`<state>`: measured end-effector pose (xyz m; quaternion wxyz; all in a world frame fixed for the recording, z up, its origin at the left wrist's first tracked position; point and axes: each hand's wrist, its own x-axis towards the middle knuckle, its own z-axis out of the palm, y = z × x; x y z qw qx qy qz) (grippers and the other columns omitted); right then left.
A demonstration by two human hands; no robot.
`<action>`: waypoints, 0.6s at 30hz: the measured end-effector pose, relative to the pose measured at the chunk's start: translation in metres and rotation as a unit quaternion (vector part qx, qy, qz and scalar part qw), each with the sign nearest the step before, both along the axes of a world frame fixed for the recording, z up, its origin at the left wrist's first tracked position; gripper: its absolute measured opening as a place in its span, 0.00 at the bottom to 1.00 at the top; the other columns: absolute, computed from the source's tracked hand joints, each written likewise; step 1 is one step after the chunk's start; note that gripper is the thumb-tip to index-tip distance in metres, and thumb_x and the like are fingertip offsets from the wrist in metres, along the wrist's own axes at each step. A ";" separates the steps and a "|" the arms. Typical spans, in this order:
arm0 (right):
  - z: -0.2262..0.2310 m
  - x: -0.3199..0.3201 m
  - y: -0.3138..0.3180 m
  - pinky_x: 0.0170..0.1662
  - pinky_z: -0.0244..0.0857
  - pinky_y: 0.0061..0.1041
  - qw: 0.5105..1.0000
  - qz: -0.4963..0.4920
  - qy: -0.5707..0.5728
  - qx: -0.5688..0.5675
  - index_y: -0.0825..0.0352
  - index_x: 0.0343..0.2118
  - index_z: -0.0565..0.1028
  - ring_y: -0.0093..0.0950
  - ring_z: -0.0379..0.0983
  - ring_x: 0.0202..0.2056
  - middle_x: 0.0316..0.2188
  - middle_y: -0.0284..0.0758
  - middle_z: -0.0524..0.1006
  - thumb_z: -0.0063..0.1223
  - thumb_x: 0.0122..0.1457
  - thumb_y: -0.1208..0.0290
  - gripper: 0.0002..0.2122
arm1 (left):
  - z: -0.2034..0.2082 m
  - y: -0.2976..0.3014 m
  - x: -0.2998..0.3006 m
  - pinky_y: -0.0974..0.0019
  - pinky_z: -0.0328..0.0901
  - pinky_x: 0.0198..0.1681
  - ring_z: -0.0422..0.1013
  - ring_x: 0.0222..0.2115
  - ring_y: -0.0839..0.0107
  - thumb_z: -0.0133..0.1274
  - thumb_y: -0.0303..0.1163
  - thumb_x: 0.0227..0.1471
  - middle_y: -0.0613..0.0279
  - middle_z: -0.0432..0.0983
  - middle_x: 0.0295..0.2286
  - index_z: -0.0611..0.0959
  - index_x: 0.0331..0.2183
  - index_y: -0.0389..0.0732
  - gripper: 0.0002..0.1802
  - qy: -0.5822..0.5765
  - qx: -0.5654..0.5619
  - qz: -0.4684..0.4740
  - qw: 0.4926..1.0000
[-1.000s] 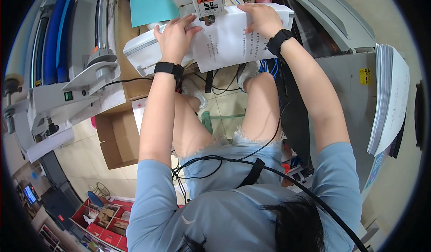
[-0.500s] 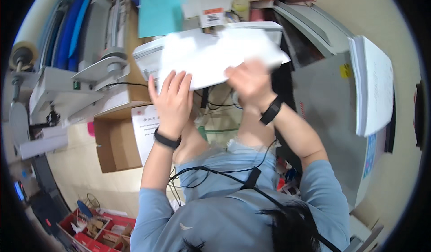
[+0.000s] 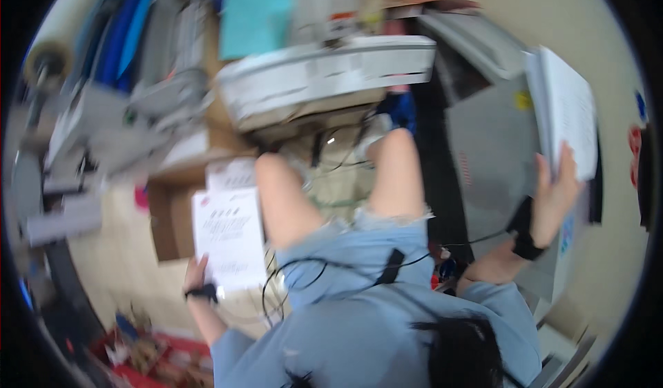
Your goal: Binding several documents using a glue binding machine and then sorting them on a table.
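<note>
Moved apart, pinching sheet (image 3: 231,230) with left fingers (image 3: 202,262) at eight o'clock, reaching paper stack (image 3: 570,111) with parted right fingers (image 3: 566,165) at three, unclear if gripping

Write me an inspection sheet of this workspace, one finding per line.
Surface: white machine bed stands ahead of the knees.
Job's things: printed sheet at the left, overlapping another sheet; thick paper stack at the right.
Clutter: open cardboard box partly behind the sheets; turquoise sheet beyond the bed.
Hands: left hand at the printed sheet's lower left edge; right hand at the stack's lower end, thumb and fingers apart; blur hides either grip.
Cables: black cable loops across the lap.
Surroundings: machine with blue rollers at far left; grey cabinet at right.
</note>
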<state>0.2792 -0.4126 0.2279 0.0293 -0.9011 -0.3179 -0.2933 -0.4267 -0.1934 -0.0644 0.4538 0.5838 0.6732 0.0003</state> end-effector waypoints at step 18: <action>0.021 -0.145 0.113 0.41 0.71 0.33 0.579 0.770 0.253 -0.086 0.66 0.33 0.76 0.35 0.74 0.41 0.38 0.36 0.77 0.54 0.46 0.74 0.10 | 0.121 0.049 0.307 0.55 0.64 0.50 0.64 0.52 0.60 0.26 0.78 0.40 0.47 0.63 0.52 0.60 0.56 0.32 0.60 -0.657 -0.396 0.044 0.640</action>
